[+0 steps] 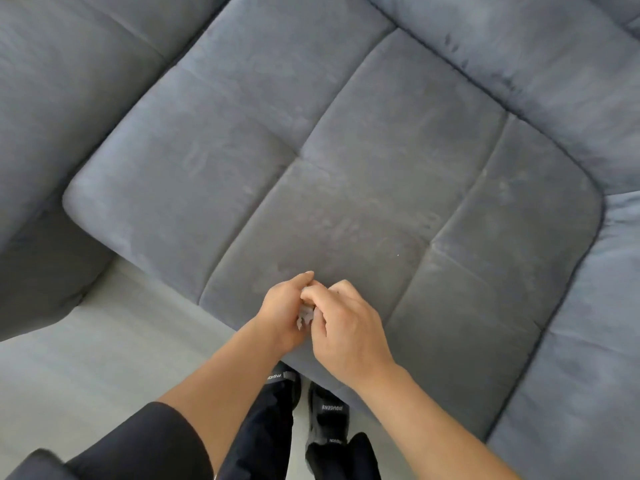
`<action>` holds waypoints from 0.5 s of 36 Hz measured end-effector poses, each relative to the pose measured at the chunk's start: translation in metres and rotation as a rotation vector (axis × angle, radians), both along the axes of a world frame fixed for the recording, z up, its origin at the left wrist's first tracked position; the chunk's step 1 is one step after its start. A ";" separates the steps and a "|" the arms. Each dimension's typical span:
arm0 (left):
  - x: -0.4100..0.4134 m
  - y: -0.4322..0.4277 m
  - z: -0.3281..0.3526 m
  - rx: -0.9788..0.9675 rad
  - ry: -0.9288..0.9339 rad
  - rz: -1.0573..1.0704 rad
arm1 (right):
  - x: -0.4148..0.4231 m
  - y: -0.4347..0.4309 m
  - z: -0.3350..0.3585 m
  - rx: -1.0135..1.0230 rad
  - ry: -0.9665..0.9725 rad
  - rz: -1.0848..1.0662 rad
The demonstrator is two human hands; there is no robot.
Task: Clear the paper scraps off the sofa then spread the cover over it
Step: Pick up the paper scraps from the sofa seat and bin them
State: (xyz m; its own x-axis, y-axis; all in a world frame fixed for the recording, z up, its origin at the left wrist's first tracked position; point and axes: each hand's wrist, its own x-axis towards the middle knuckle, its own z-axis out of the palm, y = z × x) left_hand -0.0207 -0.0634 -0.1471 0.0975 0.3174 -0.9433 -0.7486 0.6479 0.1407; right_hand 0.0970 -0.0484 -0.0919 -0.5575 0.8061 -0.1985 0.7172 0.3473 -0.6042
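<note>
The grey quilted sofa seat (311, 150) fills most of the view. My left hand (282, 313) and my right hand (346, 327) meet over the seat's front edge. Between them sits a small bunch of white paper scraps (305, 315), pinched by the fingers of both hands and mostly hidden by them. One tiny white speck (398, 255) lies on the seat to the right of my hands. No cover is in view.
Sofa backrest cushions (519, 53) run along the top and right, and another grey section (41, 133) lies at the left. Pale floor (104, 341) shows at lower left. My feet in dark shoes (325, 414) stand against the seat's front edge.
</note>
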 end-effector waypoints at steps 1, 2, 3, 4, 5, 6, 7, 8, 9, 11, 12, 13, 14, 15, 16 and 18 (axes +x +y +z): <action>0.000 -0.003 -0.001 -0.009 0.003 0.026 | 0.004 0.001 0.002 -0.022 0.038 -0.006; 0.001 -0.005 -0.002 -0.019 0.002 0.049 | 0.008 0.003 0.002 -0.031 0.063 -0.039; 0.000 -0.007 -0.003 -0.036 0.013 0.052 | 0.012 0.007 -0.001 -0.034 0.078 -0.107; 0.000 -0.010 -0.004 -0.048 0.019 0.044 | 0.018 0.011 -0.007 -0.034 0.087 -0.192; 0.000 -0.013 -0.005 -0.060 0.020 0.033 | 0.025 0.016 -0.016 -0.048 0.089 -0.283; 0.001 -0.017 -0.004 -0.065 0.006 0.023 | 0.034 0.020 -0.025 -0.069 0.074 -0.358; 0.000 -0.020 -0.005 -0.066 -0.007 0.012 | 0.043 0.026 -0.035 -0.096 0.049 -0.415; 0.003 -0.027 -0.006 -0.067 -0.022 0.020 | 0.054 0.026 -0.043 -0.125 0.018 -0.449; 0.004 -0.031 -0.006 -0.069 -0.033 0.027 | 0.062 0.027 -0.050 -0.153 -0.001 -0.480; 0.014 -0.043 -0.008 -0.073 -0.045 0.059 | 0.079 0.021 -0.058 -0.196 -0.014 -0.511; 0.020 -0.050 -0.010 -0.073 -0.047 0.074 | 0.086 0.016 -0.060 -0.214 -0.012 -0.514; 0.026 -0.055 -0.011 -0.076 -0.050 0.082 | 0.090 0.013 -0.062 -0.230 -0.007 -0.512; 0.033 -0.062 -0.012 -0.083 -0.052 0.097 | 0.094 0.009 -0.064 -0.233 0.001 -0.496; 0.040 -0.069 -0.014 -0.095 -0.050 0.115 | 0.096 0.005 -0.066 -0.228 0.010 -0.472; 0.047 -0.076 -0.016 -0.102 -0.054 0.131 | 0.097 0.004 -0.068 -0.218 0.015 -0.453; 0.061 -0.089 -0.017 -0.117 -0.062 0.165 | 0.098 0.001 -0.072 -0.187 0.022 -0.439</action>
State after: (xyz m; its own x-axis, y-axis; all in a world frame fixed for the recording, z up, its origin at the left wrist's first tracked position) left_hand 0.0401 -0.1528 -0.1645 0.1126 0.2225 -0.9684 -0.8509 0.5248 0.0217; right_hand 0.1952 -0.0472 -0.1642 -0.1776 0.9182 -0.3541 0.7579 -0.1019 -0.6444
